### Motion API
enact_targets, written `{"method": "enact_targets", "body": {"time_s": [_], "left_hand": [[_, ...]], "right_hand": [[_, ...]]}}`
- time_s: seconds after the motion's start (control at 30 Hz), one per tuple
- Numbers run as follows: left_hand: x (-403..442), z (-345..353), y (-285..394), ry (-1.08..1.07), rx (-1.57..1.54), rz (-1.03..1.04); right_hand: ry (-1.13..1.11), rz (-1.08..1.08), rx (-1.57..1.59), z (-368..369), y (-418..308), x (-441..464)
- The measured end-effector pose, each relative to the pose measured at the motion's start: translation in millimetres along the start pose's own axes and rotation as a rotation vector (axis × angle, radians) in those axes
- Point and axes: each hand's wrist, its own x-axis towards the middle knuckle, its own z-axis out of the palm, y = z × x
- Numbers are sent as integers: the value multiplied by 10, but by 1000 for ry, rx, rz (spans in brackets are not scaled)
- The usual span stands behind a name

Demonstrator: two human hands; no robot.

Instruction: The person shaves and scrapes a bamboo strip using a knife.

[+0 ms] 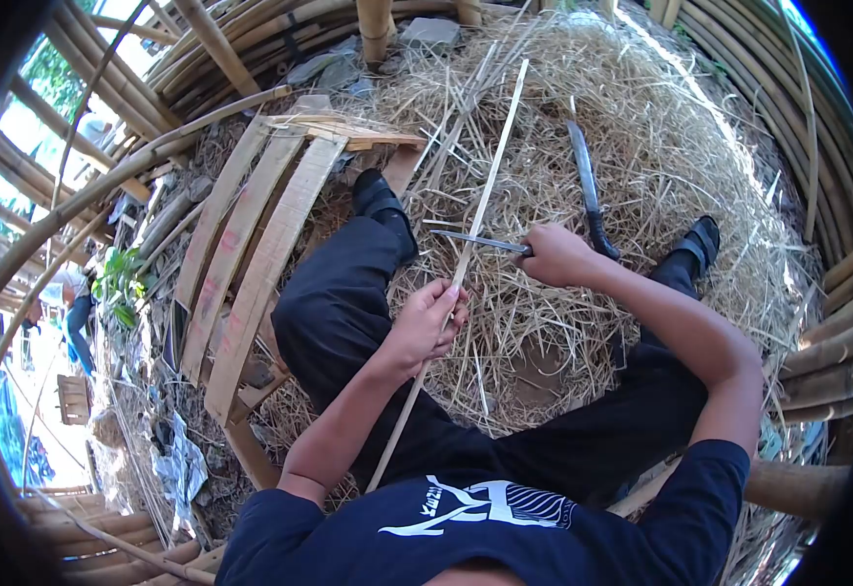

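A long, thin bamboo strip (pixel 493 176) runs from my lap up across the middle of the view. My left hand (pixel 428 327) is closed round its lower part. In my right hand (pixel 555 256) is the dark handle of a knife (pixel 480 238), whose narrow blade points left and crosses the strip just above my left hand. A larger curved blade (pixel 583 166) with a dark handle lies on the shavings beyond my right hand.
Pale bamboo shavings (pixel 641 186) cover the ground between and beyond my legs. A slatted wooden pallet (pixel 260 264) leans at the left. Stacked bamboo poles (pixel 749 88) line the back and right. Another person (pixel 77 313) is far off at the left.
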Motion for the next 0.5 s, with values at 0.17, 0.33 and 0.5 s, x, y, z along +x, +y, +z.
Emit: {"method": "enact_targets", "body": {"time_s": [0.17,0.33,0.5], "left_hand": [[77,-26,-42,76,27,-2],[140,59,-57,113,60,5],[149,72,-75,102,34,15]], "right_hand": [[85,-70,-53,229,-66,178],[47,-126,21,332,-79,220],[-2,-95,38,422,-34,283]]}}
